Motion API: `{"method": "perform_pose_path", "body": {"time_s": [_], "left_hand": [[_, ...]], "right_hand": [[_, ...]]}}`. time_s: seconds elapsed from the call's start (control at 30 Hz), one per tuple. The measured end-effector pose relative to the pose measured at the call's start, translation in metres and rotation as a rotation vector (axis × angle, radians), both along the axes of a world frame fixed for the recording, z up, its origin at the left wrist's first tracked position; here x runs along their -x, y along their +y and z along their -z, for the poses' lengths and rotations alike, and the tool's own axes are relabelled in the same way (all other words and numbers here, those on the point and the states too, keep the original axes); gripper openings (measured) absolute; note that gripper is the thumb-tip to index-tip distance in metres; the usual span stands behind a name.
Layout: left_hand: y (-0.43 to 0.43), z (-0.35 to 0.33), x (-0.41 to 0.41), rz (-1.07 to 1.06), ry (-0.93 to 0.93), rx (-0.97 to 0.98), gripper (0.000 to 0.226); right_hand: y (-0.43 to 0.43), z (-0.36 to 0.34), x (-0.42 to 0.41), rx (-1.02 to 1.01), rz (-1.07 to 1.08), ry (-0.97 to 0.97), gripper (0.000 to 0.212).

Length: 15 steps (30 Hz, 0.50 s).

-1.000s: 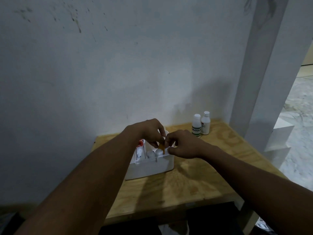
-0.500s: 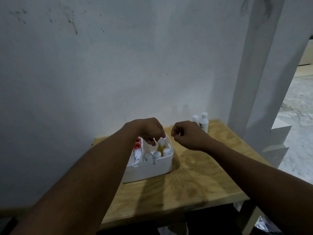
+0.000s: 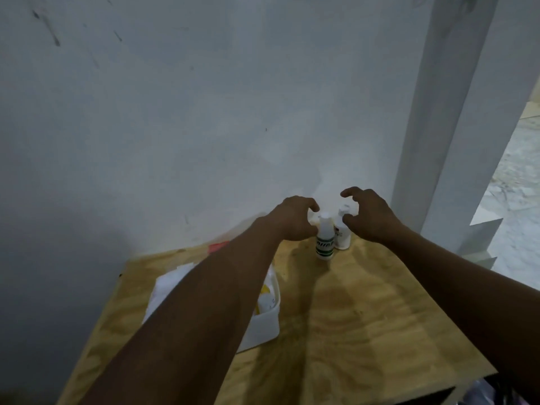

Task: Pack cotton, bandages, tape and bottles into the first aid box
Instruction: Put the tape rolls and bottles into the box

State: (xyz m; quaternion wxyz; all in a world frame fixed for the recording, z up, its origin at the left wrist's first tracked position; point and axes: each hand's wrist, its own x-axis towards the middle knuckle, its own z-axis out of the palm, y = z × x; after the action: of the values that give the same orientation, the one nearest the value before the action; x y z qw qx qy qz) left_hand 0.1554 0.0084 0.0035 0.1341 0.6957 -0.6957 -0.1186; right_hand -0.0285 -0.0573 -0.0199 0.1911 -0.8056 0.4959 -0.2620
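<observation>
Two small white bottles stand upright and touching near the centre of the frame, at the far edge of the plywood desk [image 3: 365, 317] against the wall: the green-banded bottle [image 3: 325, 242] in front, the red-labelled bottle [image 3: 342, 233] just behind and to its right. The left hand [image 3: 293, 219] and right hand [image 3: 369, 214] flank them, fingers curled and spread, holding nothing. The first aid box [image 3: 263, 323] sits at lower left, largely hidden by the left forearm (something yellow shows inside). Judging by their look, the bottles are light, rigid plastic, smooth and easily tipped; gripping each around the body below the cap seems safest.
</observation>
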Motion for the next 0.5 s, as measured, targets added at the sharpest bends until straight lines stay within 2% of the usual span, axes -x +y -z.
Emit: {"method": "perform_pose_path", "body": {"time_s": [0.13, 0.37, 0.5], "left_hand": [[-0.019, 0.014, 0.009, 0.027, 0.024, -0.007, 0.054], [-0.023, 0.019, 0.013, 0.003, -0.019, 0.053, 0.03], [-0.011, 0.008, 0.009, -0.012, -0.033, 0.114, 0.026]], "right_hand": [[-0.013, 0.013, -0.001, -0.042, -0.09, 0.051, 0.055], [-0.013, 0.021, 0.0, 0.031, -0.079, 0.032, 0.029], [-0.003, 0.016, 0.005, 0.085, -0.054, 0.02, 0.026]]}}
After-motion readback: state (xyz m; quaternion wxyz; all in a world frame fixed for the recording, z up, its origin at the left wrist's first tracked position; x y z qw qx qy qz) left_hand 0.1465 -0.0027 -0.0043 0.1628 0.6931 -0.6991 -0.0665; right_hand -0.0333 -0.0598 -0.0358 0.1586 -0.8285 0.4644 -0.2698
